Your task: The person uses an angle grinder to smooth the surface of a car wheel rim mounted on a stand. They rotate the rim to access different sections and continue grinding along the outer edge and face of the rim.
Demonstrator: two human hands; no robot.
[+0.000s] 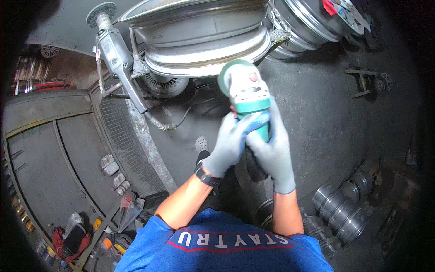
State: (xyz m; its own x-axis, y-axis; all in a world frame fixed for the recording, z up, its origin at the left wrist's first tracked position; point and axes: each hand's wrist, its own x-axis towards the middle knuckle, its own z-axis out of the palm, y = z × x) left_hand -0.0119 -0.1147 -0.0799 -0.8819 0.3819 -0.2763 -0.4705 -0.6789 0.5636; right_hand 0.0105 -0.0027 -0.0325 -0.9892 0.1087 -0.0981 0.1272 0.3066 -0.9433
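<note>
Both my hands wear grey gloves with blue fingers. My left hand [227,143] and my right hand [277,152] are wrapped round the body of a green and white angle grinder [251,100], held out in front of me. Its round disc [223,78] is blurred and lies at the lower right edge of a large silver wheel rim [199,56]. Whether disc and rim touch I cannot tell. The rim rests sideways on a metal stand [277,38]. My thumbs lie over the grinder's handle, and its lower end is partly hidden by the gloves.
A larger grey grinder [118,61] with a round disc is propped on the stand's left side. More rims stand at the upper right [308,22] and lower right [340,213]. Bottles [113,174] and bags [72,238] lie at left beside a floor grate [124,131].
</note>
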